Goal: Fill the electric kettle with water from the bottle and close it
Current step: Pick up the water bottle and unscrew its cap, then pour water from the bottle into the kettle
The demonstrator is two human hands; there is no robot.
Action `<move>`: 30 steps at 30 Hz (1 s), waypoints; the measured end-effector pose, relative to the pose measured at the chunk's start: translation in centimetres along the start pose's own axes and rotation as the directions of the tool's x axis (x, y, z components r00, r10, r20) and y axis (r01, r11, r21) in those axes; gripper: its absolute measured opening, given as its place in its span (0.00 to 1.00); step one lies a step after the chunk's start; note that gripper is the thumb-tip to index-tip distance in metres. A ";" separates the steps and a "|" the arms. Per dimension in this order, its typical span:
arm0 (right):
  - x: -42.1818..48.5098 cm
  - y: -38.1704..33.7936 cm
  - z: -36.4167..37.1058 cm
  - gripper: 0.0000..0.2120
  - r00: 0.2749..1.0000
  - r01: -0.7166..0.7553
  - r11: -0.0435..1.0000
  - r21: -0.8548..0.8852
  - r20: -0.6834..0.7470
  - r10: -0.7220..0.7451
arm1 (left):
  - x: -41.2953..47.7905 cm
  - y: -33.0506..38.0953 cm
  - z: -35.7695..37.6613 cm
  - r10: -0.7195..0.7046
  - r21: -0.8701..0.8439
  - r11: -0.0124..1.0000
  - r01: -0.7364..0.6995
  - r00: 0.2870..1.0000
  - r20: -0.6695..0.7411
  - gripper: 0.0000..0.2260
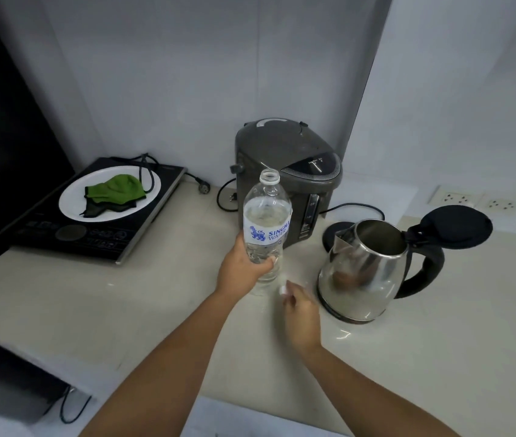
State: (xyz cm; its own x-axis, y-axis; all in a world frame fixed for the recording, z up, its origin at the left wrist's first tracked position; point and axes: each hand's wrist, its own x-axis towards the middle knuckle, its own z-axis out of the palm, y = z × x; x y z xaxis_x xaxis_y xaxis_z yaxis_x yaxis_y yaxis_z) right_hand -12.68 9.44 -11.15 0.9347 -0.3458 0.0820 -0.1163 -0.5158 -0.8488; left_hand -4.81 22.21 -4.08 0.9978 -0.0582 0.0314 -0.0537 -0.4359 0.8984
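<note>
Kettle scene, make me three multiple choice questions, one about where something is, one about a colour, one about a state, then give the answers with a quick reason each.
1. Where does the kettle stand relative to the bottle?
A. To its right
B. To its left
C. On the cooktop

2. What colour is the cloth on the plate?
A. Red
B. Green
C. Yellow

3. What state is the kettle's lid in?
A. Shut
B. Flipped open
C. Lying on the counter

Answers:
1. A, the kettle sits right of the bottle held by the left hand.
2. B, the cloth is plainly green.
3. B, the lid stands tilted back on its hinge and the steel mouth is exposed.
</note>
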 end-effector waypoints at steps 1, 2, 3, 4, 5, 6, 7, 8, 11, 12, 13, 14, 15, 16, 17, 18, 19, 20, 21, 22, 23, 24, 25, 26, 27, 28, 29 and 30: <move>-0.1 0.6 0.0 0.08 0.997 0.043 0.995 -0.091 0.060 -0.038 | 0.0 0.0 0.0 0.002 0.003 1.000 -0.002 1.000 -0.003 0.30; -0.1 1.0 0.0 0.07 0.992 0.081 0.981 -0.177 0.112 -0.061 | 0.0 0.1 -0.1 0.002 0.009 1.000 -0.002 1.000 -0.005 0.30; -0.1 1.2 -0.1 0.07 0.986 0.111 0.960 -0.256 0.151 -0.074 | 0.0 0.1 -0.1 0.003 0.008 1.000 -0.003 1.000 -0.003 0.30; 0.0 1.5 -0.1 0.06 0.980 0.142 0.938 -0.316 0.176 -0.089 | 0.1 0.2 -0.1 0.002 0.008 1.000 -0.002 1.000 -0.001 0.30; 0.0 1.7 -0.1 0.06 0.976 0.165 0.921 -0.354 0.193 -0.101 | 0.1 0.2 -0.1 0.001 0.006 1.000 -0.001 1.000 0.002 0.30; 0.0 1.8 0.0 0.07 0.972 0.187 0.912 -0.364 0.203 -0.118 | 0.1 0.3 -0.1 0.000 0.005 1.000 0.000 1.000 0.004 0.30; -0.1 1.8 0.1 0.09 0.970 0.199 0.912 -0.359 0.207 -0.130 | 0.1 0.2 -0.1 -0.001 0.005 1.000 0.001 1.000 0.006 0.30; -0.2 2.0 0.2 0.10 0.968 0.207 0.915 -0.347 0.206 -0.141 | 0.0 0.3 -0.1 0.000 0.008 1.000 0.000 1.000 0.008 0.30; -0.1 2.5 0.2 0.10 0.967 0.199 0.930 -0.310 0.218 -0.135 | 0.0 0.5 -0.2 0.001 0.003 1.000 -0.001 1.000 0.022 0.31; 0.0 2.5 0.2 0.10 0.964 0.197 0.936 -0.292 0.231 -0.131 | 0.0 0.6 -0.3 0.000 0.001 1.000 0.000 0.999 0.032 0.31; 0.1 2.4 -0.1 0.10 0.961 0.192 0.942 -0.275 0.245 -0.124 | -0.1 0.7 -0.4 0.001 -0.005 1.000 0.000 0.999 0.045 0.31; 0.3 2.2 -0.2 0.11 0.959 0.190 0.947 -0.260 0.258 -0.121 | 0.0 0.7 -0.6 -0.001 -0.012 1.000 0.001 0.998 0.061 0.32; 0.4 1.8 -0.6 0.13 0.956 0.182 0.950 -0.253 0.272 -0.110 | 0.0 0.7 -0.7 -0.003 -0.023 1.000 0.005 0.997 0.080 0.32; 0.5 1.4 -0.9 0.15 0.956 0.166 0.956 -0.242 0.278 -0.096 | 0.0 0.8 -0.9 -0.005 -0.033 0.999 0.008 0.995 0.101 0.34; 0.6 0.9 -1.1 0.16 0.961 0.134 0.962 -0.236 0.267 -0.068 | 0.0 0.8 -1.1 -0.004 -0.044 0.999 0.010 0.993 0.114 0.35; 0.8 0.6 -1.1 0.18 0.971 0.100 0.971 -0.215 0.233 -0.048 | -0.1 1.0 -1.3 0.004 -0.055 0.998 0.002 0.993 0.121 0.38; 1.0 0.2 -1.1 0.20 0.982 0.052 0.984 -0.171 0.187 -0.019 | -0.3 1.3 -1.5 0.017 -0.072 0.997 -0.009 0.993 0.115 0.41; 1.1 -0.2 -1.1 0.22 0.991 0.011 0.995 -0.101 0.133 0.003 | -0.5 1.6 -1.7 0.029 -0.079 0.997 -0.021 0.995 0.098 0.45; 1.2 -0.7 -1.0 0.25 0.996 -0.018 0.999 -0.033 0.092 0.021 | -0.7 2.1 -2.0 0.041 -0.082 0.996 -0.036 0.997 0.070 0.48; 1.5 -1.3 -0.8 0.29 0.997 -0.037 0.999 0.028 0.068 0.035 | -0.7 2.7 -2.4 0.047 -0.081 0.996 -0.044 0.998 0.042 0.51; 1.8 -2.2 -0.7 0.34 0.998 -0.039 0.997 0.063 0.054 0.035 | -0.7 3.4 -2.8 0.060 -0.090 0.994 -0.058 0.998 0.017 0.52; 2.2 -2.8 -0.3 0.37 0.999 -0.035 0.995 0.092 0.041 0.031 | -0.3 4.1 -3.2 0.083 -0.103 0.991 -0.083 0.997 -0.003 0.52; 2.7 -3.7 -0.1 0.40 0.999 -0.025 0.994 0.110 0.034 0.022 | 0.1 4.7 -3.5 0.109 -0.119 0.987 -0.109 0.994 -0.009 0.51; 3.3 -4.4 0.4 0.41 1.000 -0.011 0.990 0.139 0.025 0.008 | 0.6 5.3 -3.8 0.130 -0.128 0.983 -0.129 0.992 -0.003 0.50; 3.8 -5.1 0.8 0.40 1.000 -0.007 0.985 0.171 0.020 0.004 | 1.0 5.8 -4.1 0.146 -0.133 0.981 -0.143 0.989 0.012 0.49; 4.4 -5.6 1.2 0.38 1.000 -0.008 0.977 0.211 0.014 0.005 | 1.2 6.2 -4.2 0.160 -0.132 0.979 -0.155 0.987 0.032 0.47; 4.7 -6.0 1.5 0.37 1.000 -0.028 0.971 0.237 0.011 0.026 | 1.5 6.4 -4.3 0.167 -0.130 0.979 -0.159 0.985 0.049 0.46; 5.0 -6.2 1.8 0.39 0.999 -0.052 0.966 0.254 0.010 0.051 | 1.7 6.4 -4.3 0.168 -0.124 0.979 -0.160 0.984 0.059 0.45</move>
State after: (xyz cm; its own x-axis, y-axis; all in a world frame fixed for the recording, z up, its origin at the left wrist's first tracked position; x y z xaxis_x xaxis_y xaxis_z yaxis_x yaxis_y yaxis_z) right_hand -6.63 12.34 -6.40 0.9308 -0.3641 0.0336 -0.0753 -0.2808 -0.9568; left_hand -3.31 23.18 3.59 0.9705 -0.1833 0.1566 -0.2077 -0.3060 0.9291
